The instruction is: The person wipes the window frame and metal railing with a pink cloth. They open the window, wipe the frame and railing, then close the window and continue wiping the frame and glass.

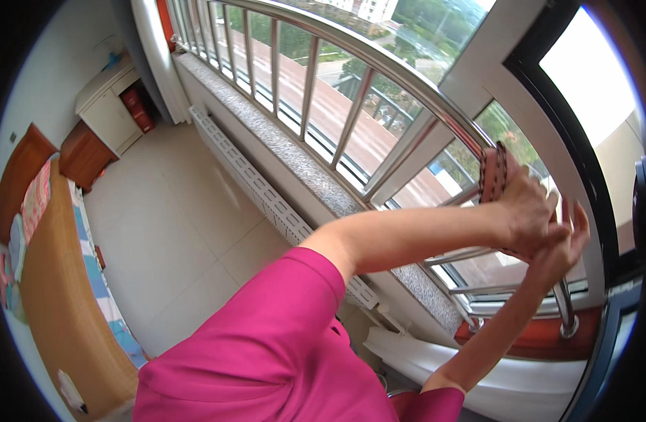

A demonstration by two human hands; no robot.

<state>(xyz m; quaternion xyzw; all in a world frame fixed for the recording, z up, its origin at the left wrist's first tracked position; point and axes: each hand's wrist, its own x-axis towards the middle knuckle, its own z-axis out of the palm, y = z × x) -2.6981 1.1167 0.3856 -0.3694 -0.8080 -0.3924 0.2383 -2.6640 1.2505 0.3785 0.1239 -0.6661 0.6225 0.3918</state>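
A pinkish-brown cloth with dark trim (493,176) is draped over the curved stainless-steel handrail (407,74) of the window guard. My left hand (531,216) grips the cloth at the rail, its fingers curled and partly out of sight. Close against it, overlapping in view, is my right hand (563,245), with some fingers raised and slightly blurred. Whether the right hand also pinches the cloth is hidden. Both bare forearms reach out from magenta sleeves toward the right end of the rail.
Metal balusters (312,87) stand on a speckled stone sill (270,142) above a white radiator (249,174). A window frame (539,121) rises beside my hands. White curtain fabric (492,369) hangs below right. Across the tiled floor (159,237) are a bed (64,274) and a cabinet (109,111).
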